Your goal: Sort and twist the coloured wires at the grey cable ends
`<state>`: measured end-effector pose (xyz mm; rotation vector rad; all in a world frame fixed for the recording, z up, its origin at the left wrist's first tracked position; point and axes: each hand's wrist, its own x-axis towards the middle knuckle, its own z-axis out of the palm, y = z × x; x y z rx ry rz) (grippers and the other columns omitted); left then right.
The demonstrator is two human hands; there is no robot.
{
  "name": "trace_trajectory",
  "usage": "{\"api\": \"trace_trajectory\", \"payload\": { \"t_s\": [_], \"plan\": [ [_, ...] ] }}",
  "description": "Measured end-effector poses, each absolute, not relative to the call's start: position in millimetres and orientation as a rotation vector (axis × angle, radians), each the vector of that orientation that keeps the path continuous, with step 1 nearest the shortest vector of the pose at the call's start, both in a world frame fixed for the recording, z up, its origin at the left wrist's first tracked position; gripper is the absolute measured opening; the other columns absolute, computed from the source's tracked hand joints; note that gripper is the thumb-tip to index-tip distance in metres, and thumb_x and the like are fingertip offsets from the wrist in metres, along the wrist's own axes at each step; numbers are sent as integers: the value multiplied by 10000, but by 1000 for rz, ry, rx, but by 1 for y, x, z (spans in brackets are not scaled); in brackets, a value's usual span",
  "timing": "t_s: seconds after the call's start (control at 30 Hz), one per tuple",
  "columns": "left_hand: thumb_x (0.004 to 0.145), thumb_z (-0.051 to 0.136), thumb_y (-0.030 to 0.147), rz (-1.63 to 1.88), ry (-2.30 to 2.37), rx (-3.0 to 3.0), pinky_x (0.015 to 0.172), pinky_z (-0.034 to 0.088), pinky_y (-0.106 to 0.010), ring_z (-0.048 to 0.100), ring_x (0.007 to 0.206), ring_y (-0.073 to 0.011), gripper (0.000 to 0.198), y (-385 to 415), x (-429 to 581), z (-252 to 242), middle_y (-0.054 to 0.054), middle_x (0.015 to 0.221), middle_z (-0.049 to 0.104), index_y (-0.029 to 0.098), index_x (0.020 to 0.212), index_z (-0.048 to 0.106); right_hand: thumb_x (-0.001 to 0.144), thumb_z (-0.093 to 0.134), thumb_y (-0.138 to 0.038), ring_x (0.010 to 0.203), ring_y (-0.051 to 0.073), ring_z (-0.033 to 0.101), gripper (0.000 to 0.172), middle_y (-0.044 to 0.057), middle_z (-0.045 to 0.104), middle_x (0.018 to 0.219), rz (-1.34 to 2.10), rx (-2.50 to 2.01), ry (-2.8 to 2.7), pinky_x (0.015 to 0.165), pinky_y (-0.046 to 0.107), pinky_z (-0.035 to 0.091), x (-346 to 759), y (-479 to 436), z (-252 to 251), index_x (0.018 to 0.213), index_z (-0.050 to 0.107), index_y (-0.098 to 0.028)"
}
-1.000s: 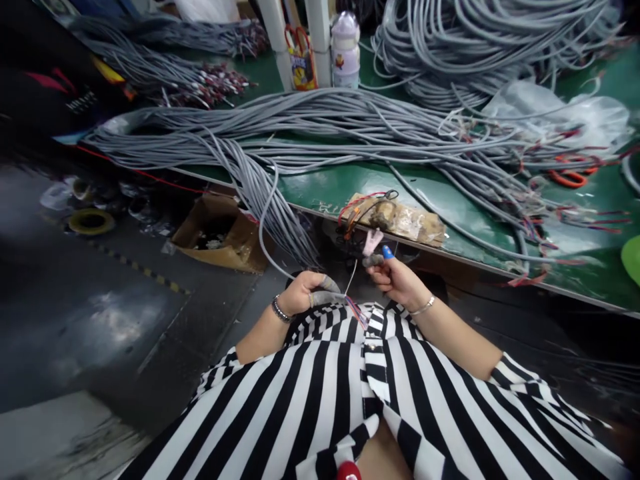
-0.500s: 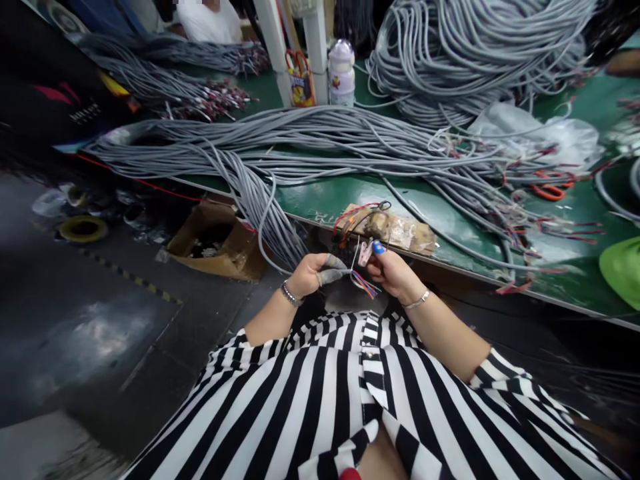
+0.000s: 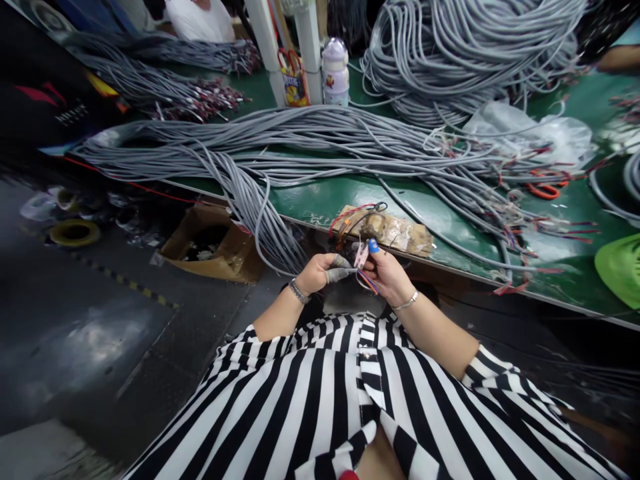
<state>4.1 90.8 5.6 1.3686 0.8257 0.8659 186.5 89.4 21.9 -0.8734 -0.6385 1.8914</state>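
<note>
Tape-wrapped fingertips of my left hand [image 3: 320, 272] pinch a grey cable near its stripped end. Thin coloured wires [image 3: 369, 284], blue, orange and others, fan out from that end toward my right hand [image 3: 393, 277]. Between the thumb and fingers of my right hand is a small pink clip-like tool [image 3: 361, 256]; a blue wrap covers that thumb's tip. The tool is beside the cable end; whether it touches the wires I cannot tell. Just beyond both hands, a taped piece of cardboard [image 3: 405, 233] with red and black leads lies at the bench edge.
Long grey cables [image 3: 320, 127] spread across the green bench [image 3: 320, 200], one bundle [image 3: 265, 227] hanging over its front. Behind are a big cable coil [image 3: 465, 53], a bottle [image 3: 335, 73] and a post. Orange-handled scissors [image 3: 545, 192] lie right. An open carton [image 3: 210, 257] sits on the floor.
My right hand has brought the pink tool left and closer to the cable end. My left hand has shifted slightly right, still pinching the cable. The whole view has moved a little.
</note>
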Motion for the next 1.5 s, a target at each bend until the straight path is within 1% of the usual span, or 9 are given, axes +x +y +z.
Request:
{"api": "trace_trajectory", "payload": {
  "t_s": [0.3,0.5,0.63,0.83,0.97,1.07,1.27,1.4,1.5],
  "plan": [
    [673,787,470,851,831,1334,467,365,-185,461,488,-67,392,79,3,3,-4,577,589,102,778,706,747,591,-717,395,62,328,534,-43,473,542,1970,-885,-494,347,183,217,188,87,13,795,611,-186],
    [651,808,449,815,832,1239,487,422,-200,538,517,-94,370,50,-8,6,-34,623,652,111,768,713,736,636,-677,408,42,256,497,-27,544,617,2014,-874,-448,337,173,74,192,84,8,751,563,-186],
    [660,805,459,870,877,1174,494,432,-205,567,525,-105,377,28,-19,-5,-50,650,674,113,772,706,706,684,-638,434,45,287,477,7,622,699,2028,-926,-466,346,173,88,196,79,-1,790,594,-177],
    [726,762,459,989,914,1021,441,410,-184,523,424,-78,365,2,-27,-18,2,531,610,126,801,633,646,782,-326,659,96,513,319,77,700,926,2000,-885,-745,428,159,295,206,64,-12,907,701,-161],
    [723,764,462,1076,981,926,464,456,-193,567,455,-92,377,-7,-25,-18,-8,572,642,130,817,613,576,803,-232,865,144,574,613,90,674,1132,2175,-655,-1035,630,207,450,207,55,-9,1174,667,-200],
    [713,779,435,1106,1061,877,491,485,-192,586,486,-91,367,-9,-20,-18,-3,598,651,134,837,609,604,819,-269,872,149,585,671,75,666,1150,2144,-655,-1260,693,234,471,199,48,-7,1245,625,-220],
    [692,795,432,1088,1144,875,542,519,-204,595,498,-88,387,-6,-4,-12,15,592,648,143,841,586,725,766,-360,867,187,639,349,61,706,951,1656,-913,-1548,821,326,502,179,41,0,1022,707,-185],
    [710,744,549,886,962,958,546,513,-210,631,542,-111,464,1,-8,-8,-42,672,692,128,839,595,823,672,-361,755,169,629,192,52,681,816,1360,-899,-1741,735,308,503,183,41,10,858,734,-183],
    [727,656,665,623,743,964,455,455,-206,588,460,-110,568,8,-13,-9,-74,631,680,101,795,628,812,692,-358,697,143,594,192,37,651,764,1453,-779,-1801,668,275,486,190,42,17,818,725,-170]
  ]
}}
